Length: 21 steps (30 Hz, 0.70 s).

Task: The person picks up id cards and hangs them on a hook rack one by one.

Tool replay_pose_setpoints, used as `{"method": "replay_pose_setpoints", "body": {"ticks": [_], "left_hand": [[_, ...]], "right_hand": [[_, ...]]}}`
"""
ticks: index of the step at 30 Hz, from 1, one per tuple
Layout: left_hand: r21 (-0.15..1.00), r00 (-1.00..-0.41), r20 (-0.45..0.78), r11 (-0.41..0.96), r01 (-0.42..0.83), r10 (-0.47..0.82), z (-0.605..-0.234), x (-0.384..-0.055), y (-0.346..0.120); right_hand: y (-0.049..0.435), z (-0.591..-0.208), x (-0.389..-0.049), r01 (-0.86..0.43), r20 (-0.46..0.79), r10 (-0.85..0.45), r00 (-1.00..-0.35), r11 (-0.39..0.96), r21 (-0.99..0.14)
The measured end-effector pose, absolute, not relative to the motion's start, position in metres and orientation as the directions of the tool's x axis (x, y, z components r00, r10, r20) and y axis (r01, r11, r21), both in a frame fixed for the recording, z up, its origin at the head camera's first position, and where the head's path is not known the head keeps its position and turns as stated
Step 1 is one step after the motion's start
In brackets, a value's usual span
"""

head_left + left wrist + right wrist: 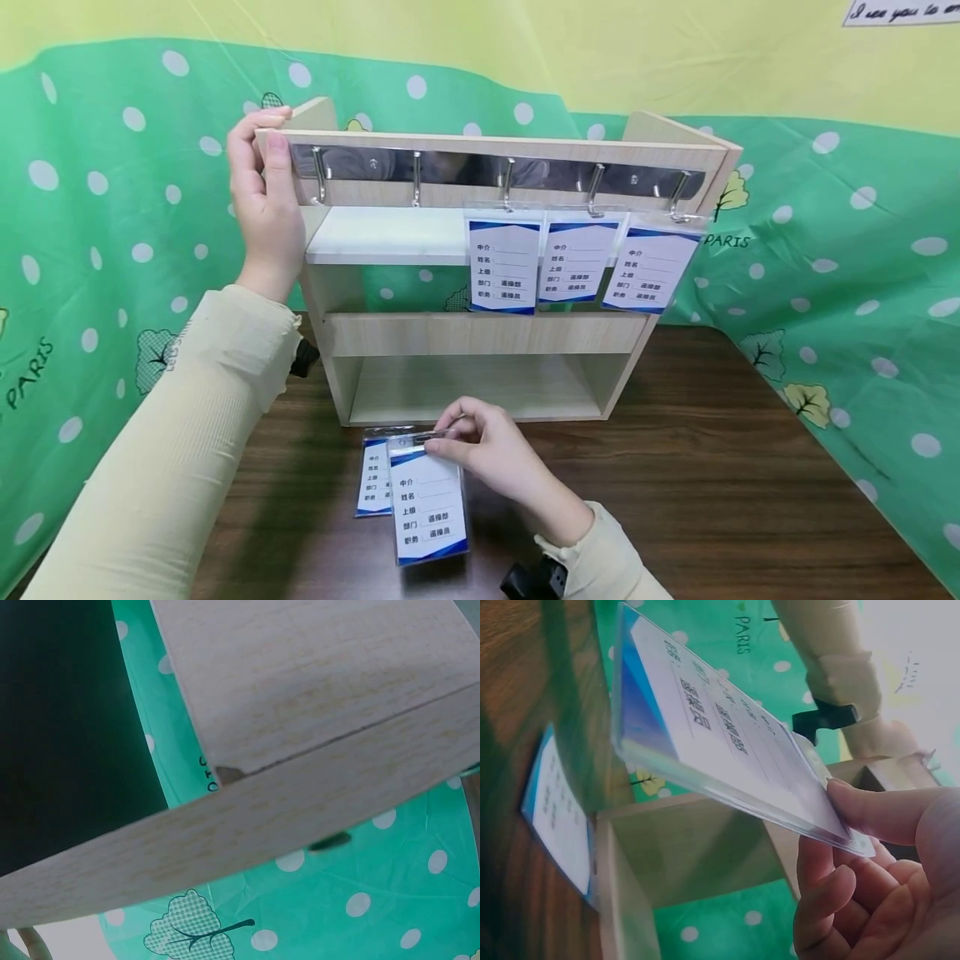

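Note:
My right hand pinches a badge holder by its clear top edge, thumb on the front. In the right wrist view this badge holder tilts up off the table. Another badge holder lies on the table, partly covered by the held one. My left hand grips the upper left corner of a wooden shelf rack, its thumb on the front board. Several hooks line a metal strip there. Three badge holders hang from the hooks at the right; the two leftmost hooks carry nothing.
The rack stands on a dark wooden table. Behind it hangs a green cloth with white dots, yellow toward the top. A note with handwriting shows at the upper right. Black wrist cameras sit at both cuffs.

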State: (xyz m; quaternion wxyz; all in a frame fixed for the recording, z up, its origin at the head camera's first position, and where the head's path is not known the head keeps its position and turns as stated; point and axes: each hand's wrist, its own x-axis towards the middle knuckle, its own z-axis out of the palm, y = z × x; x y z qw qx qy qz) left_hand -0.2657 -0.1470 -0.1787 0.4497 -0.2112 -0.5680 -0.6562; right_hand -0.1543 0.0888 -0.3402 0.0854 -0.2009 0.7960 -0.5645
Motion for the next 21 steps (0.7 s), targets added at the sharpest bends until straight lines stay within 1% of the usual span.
{"method": "replay_pose_setpoints", "body": {"ticks": [11, 21], "left_hand": [[0.552, -0.499, 0.792, 0.064, 0.831, -0.352, -0.179, -0.270, -0.149], [0.552, -0.501, 0.793, 0.060, 0.832, -0.347, -0.180, -0.271, -0.150]], "right_hand": [[0.094, -0.320, -0.156, -0.285, 0.155, -0.428, -0.891, 0.261, -0.922], [0.095, -0.302, -0.157, -0.393, 0.246, -0.428, -0.870, 0.297, -0.870]]}}
